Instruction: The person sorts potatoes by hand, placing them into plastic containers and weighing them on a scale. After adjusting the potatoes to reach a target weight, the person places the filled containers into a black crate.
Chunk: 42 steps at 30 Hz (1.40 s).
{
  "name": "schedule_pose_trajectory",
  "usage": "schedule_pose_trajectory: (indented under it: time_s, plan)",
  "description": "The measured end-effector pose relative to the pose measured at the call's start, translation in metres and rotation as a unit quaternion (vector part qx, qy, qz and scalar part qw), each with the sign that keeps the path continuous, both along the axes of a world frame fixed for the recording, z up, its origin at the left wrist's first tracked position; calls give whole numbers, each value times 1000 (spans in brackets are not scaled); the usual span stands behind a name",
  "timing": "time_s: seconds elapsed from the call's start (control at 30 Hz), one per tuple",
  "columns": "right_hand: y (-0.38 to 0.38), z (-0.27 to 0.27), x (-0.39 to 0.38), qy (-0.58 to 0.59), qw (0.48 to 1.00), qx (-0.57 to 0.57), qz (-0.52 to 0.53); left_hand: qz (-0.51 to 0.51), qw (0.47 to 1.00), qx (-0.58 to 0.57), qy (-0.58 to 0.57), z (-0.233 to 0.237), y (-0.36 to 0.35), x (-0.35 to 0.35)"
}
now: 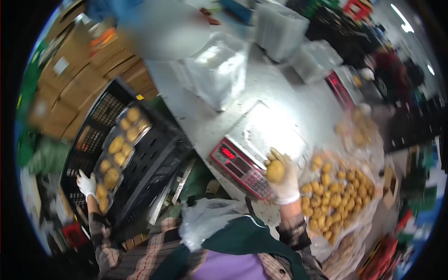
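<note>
My right hand (pixel 284 183), in a white glove with stained fingertips, is closed round a potato (pixel 275 171) over the near edge of the scale. The red weighing scale (pixel 240 168) has a lit red display and a shiny metal pan (pixel 261 126). Off to the left, my gloved left hand (pixel 86 183) is inside the black plastic crate (pixel 100 112), its fingers apart beside the crate wall. A row of clear trays of potatoes (pixel 120 151) lies in that crate, the nearest tray (pixel 102 196) close to my left hand.
To the right of the scale, loose potatoes (pixel 333 200) lie in a big clear plastic bag. Stacks of clear trays (pixel 219 70) stand on the metal table (pixel 186 102). Cardboard boxes (pixel 74 88) are piled behind the crate. A second scale (pixel 340 88) and another person (pixel 392 70) are farther off.
</note>
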State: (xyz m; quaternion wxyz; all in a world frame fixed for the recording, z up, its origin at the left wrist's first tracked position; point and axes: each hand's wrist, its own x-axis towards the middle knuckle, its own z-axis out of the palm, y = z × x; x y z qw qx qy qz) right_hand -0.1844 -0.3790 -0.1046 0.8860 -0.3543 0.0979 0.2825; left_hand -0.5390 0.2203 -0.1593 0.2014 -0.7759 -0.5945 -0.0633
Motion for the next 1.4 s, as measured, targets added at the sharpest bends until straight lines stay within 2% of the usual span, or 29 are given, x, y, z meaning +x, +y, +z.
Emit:
schedule_pose_trajectory:
  time_s: [0.03,0.07,0.13,0.2,0.27,0.33,0.4,0.5,0.53,0.6,0.63,0.7,0.73,0.9,1.0,1.03,1.13,1.17,1.27,1.37,1.4]
  plan:
    - [-3,-2,0,-20,1000,-16,13,-126,982,-29,-138,14,6,44]
    - [-7,-8,-2,-16,999,-10,35,-250,930,-79,-258,28,11,88]
    - [-15,-17,-10,-10,997,3,79,-412,854,-83,-308,101,-82,207]
    - [-14,-9,-29,-35,995,-43,79,-577,755,-75,-302,145,-162,297]
    - [-15,-34,-43,-18,988,-111,107,-657,673,-124,-317,149,-214,372]
    - [-20,-36,-59,-49,981,-162,96,-692,625,-169,-318,133,-247,440]
    - [-33,-47,-76,-38,983,-168,59,-659,684,-216,-224,87,-238,511]
    - [-57,-57,-96,0,983,-179,-27,-607,756,-161,-183,100,-256,534]
    - [-70,-58,-103,1,981,-184,-55,-615,746,-166,-194,97,-246,542]
    - [-95,-85,-119,-18,977,-185,-101,-574,715,-351,-191,103,-223,555]
    - [-106,-93,-127,0,976,-179,-124,-570,647,-415,-290,86,-201,562]
    - [-123,-99,-137,39,971,-170,-166,-455,630,-546,-314,105,-202,552]
    - [-130,-102,-143,60,967,-168,-185,-455,609,-571,-309,101,-188,557]
    - [-152,-115,-153,103,953,-149,-244,-430,604,-593,-315,98,-173,572]
    - [-159,-111,-152,105,950,-143,-258,-481,662,-536,-207,110,-173,570]
    - [-160,-112,-151,107,950,-139,-259,-540,690,-441,-196,109,-179,573]
    - [-163,-109,-151,115,949,-139,-259,-542,646,-488,-228,117,-190,568]
    - [-163,-108,-150,119,948,-140,-259,-527,628,-503,-275,116,-196,567]
    - [-166,-112,-153,103,948,-133,-271,-462,589,-596,-292,104,-169,586]
    - [-171,-111,-154,126,942,-136,-282,-437,572,-625,-303,101,-157,590]
    - [-173,-112,-155,125,942,-128,-285,-425,542,-665,-289,100,-145,593]
